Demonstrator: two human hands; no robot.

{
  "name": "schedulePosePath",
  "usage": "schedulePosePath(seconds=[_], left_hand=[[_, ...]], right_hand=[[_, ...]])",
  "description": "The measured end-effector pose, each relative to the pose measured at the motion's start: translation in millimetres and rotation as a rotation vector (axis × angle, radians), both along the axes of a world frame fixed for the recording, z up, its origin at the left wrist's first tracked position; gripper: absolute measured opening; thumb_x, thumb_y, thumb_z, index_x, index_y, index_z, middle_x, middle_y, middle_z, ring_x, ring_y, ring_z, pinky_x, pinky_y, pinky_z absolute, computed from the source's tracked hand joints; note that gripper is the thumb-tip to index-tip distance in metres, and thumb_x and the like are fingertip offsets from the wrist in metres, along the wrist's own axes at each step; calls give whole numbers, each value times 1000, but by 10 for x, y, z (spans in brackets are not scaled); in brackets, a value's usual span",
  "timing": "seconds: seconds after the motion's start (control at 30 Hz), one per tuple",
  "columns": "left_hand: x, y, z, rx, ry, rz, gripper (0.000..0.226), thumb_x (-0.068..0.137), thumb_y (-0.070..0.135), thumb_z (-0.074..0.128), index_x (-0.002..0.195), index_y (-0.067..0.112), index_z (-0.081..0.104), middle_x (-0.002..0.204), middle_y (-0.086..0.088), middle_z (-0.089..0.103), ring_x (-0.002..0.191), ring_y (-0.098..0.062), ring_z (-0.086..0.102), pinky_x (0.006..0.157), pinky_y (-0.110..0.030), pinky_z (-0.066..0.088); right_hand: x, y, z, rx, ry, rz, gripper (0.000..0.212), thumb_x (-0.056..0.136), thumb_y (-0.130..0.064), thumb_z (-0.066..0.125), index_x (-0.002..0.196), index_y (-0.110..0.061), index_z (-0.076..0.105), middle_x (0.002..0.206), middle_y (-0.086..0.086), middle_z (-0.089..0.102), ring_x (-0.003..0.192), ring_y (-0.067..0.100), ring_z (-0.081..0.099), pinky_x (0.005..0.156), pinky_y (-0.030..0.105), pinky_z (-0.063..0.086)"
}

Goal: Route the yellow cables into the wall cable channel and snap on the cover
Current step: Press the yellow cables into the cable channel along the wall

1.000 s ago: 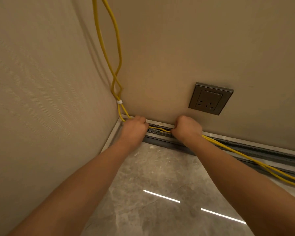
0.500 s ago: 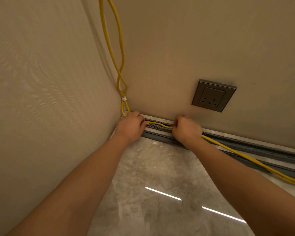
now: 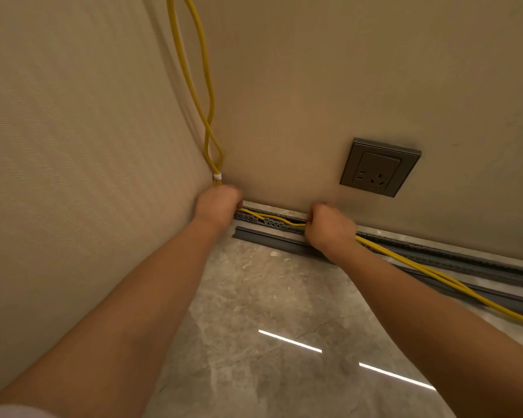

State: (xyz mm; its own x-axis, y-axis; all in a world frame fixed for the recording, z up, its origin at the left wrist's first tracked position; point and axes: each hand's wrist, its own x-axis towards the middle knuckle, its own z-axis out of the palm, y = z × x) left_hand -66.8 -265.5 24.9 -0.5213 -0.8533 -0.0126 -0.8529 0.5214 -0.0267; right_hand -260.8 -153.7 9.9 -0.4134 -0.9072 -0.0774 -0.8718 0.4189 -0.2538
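Note:
Two yellow cables (image 3: 205,86) hang down the room corner, bound by a white tie (image 3: 217,176). They bend into the slotted grey cable channel (image 3: 453,254) at the foot of the wall. My left hand (image 3: 219,203) presses the cables at the channel's corner end, fingers closed around them. My right hand (image 3: 329,226) is a fist gripping the cables a short way to the right. Between my hands the cables lie wavy in the channel. Past my right hand they run out over the floor to the right. The grey cover strip (image 3: 272,239) lies on the floor in front of the channel.
A grey wall socket (image 3: 379,167) sits above the channel, right of my right hand. A textured wall (image 3: 73,146) closes the left side. The marble floor (image 3: 254,327) below shows two bright light reflections.
My left hand has slid left into the corner and my right hand a little right, so more cable shows lying in the channel between them.

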Motion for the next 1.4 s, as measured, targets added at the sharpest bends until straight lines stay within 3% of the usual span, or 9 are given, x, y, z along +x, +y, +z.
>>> schedulePosePath(seconds=[0.33,0.47,0.57,0.7,1.03,1.07,1.2,1.3,1.4], left_hand=[[-91,252,-96,-78,-117,59,24,87,-1,54,106,8,65,117,-11,52,95,-32,65,72,-39,52],[-199,429,-217,-154,-138,98,28,87,17,54,114,9,58,118,-11,53,105,-28,56,85,-36,45],[-265,560,-258,-167,4,36,30,86,21,56,115,13,54,116,-9,53,106,-27,53,86,-36,43],[-539,757,-239,-5,115,-226,34,87,22,54,120,16,60,117,-5,53,114,-24,50,81,-38,48],[-908,648,-116,81,53,-82,24,92,26,56,108,24,73,107,-7,71,103,-29,64,75,-28,44],[-921,639,-116,94,52,-68,23,92,26,56,108,24,73,107,-7,71,103,-29,65,76,-27,44],[-984,621,-111,127,15,-24,25,93,24,55,111,19,72,111,-9,70,104,-31,65,78,-30,47],[-1020,631,-71,138,-30,-12,26,95,21,54,114,19,71,114,-9,69,106,-31,64,81,-33,49],[-1045,667,-46,119,-78,-10,26,94,15,54,114,18,70,116,-9,68,107,-30,64,81,-35,50]], right_hand=[[3,10,6,2,-92,0,21,88,-15,53,106,-11,64,115,12,54,100,36,58,77,40,47],[-19,4,18,4,-118,1,22,85,-10,55,102,-12,68,114,11,56,100,34,59,78,39,49],[-33,3,35,14,-146,-15,22,84,-10,56,100,-14,69,113,10,58,100,33,60,76,38,49],[-30,34,50,5,-169,-28,21,82,-12,57,98,-17,71,110,10,63,99,32,61,77,36,50],[-164,82,92,4,-203,-2,12,83,-19,58,86,-22,69,104,8,69,98,30,63,74,33,50],[-200,110,92,1,-182,-9,7,83,-25,60,82,-22,66,101,8,69,97,30,63,71,32,48],[-439,254,98,11,-199,-65,29,81,-45,62,67,-22,53,85,5,64,87,28,61,68,32,45],[-594,330,139,76,-348,-43,27,85,-39,59,68,-19,54,76,7,65,78,28,61,69,34,47],[-719,390,185,116,-513,-63,18,85,-26,60,71,-15,56,63,8,63,53,20,53,51,25,44]])
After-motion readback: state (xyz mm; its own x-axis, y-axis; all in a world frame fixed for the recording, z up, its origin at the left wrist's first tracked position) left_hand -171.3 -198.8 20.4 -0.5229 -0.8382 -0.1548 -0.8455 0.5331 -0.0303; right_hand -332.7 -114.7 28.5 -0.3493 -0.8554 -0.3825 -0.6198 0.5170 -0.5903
